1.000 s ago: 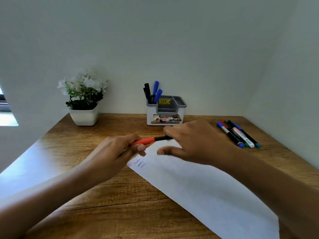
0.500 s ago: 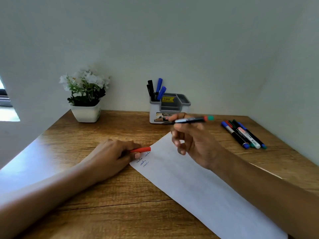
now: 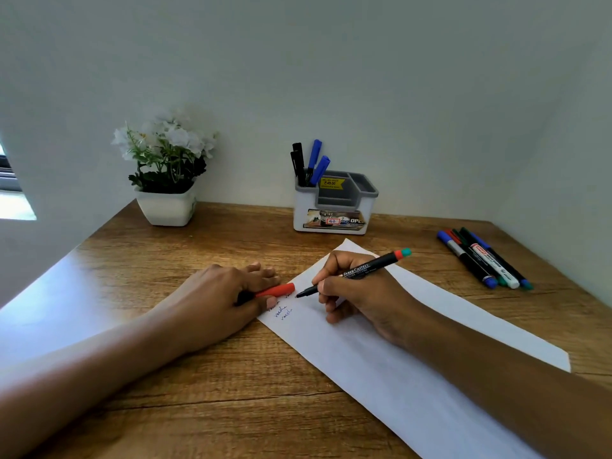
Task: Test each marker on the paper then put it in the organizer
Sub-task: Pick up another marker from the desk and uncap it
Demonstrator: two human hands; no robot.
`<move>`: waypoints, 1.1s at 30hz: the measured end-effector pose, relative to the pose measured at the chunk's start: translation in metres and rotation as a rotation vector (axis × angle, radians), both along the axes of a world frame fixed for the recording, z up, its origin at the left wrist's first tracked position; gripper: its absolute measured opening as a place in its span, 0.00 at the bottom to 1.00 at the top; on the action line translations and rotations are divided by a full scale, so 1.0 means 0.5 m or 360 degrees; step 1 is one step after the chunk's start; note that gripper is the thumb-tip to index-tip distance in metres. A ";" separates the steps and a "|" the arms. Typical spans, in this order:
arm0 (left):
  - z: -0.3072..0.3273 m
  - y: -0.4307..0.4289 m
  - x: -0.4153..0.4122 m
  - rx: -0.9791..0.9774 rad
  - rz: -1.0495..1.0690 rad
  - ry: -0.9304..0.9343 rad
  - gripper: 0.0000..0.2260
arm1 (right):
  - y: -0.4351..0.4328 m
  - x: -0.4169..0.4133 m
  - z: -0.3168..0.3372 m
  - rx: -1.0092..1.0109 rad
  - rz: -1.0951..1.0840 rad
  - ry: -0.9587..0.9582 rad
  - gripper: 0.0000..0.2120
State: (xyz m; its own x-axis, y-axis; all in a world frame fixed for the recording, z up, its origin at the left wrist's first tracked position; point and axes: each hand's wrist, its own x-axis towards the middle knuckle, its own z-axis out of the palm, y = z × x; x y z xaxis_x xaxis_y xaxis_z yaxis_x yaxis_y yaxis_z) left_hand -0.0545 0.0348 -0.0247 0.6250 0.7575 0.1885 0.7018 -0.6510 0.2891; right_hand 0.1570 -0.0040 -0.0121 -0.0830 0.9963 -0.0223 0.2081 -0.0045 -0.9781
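Worktop (image 3: pixel 165 376): paper (image 3: pixel 414 352) lies diagonally, pinned at its near-left corner by left hand (image 3: pixel 228 299), which grips the red cap (image 3: pixel 278 289) for recapping. Right hand (image 3: pixel 357 293) holds the uncapped marker (image 3: pixel 357 271) in writing grip, tip on paper beside earlier scribbles. Half a second ago the marker was raised mid-air. Organizer (image 3: pixel 331 207) stands behind; untested markers (image 3: pixel 483 260) lie right.

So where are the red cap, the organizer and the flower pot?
red cap (image 3: pixel 280 289), head view, middle of the cap.
organizer (image 3: pixel 299 207), head view, white left wall.
flower pot (image 3: pixel 165 208), head view, white front face.
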 end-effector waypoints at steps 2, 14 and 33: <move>0.001 0.000 0.000 0.0010 -0.0005 0.0007 0.18 | 0.001 -0.002 -0.004 0.0030 -0.0013 -0.0037 0.04; 0.002 -0.001 0.000 0.0047 -0.0025 0.0007 0.18 | 0.005 -0.001 -0.011 0.0066 -0.0012 -0.0141 0.03; -0.001 0.001 -0.001 0.0031 -0.0006 0.0000 0.19 | 0.004 -0.004 -0.008 0.0044 -0.0072 -0.0115 0.04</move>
State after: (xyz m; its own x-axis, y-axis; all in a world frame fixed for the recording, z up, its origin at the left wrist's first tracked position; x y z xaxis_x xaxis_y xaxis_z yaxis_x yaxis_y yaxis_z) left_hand -0.0551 0.0352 -0.0252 0.6278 0.7514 0.2031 0.6995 -0.6591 0.2761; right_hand 0.1548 -0.0018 -0.0159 -0.0369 0.9993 0.0012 0.2785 0.0115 -0.9604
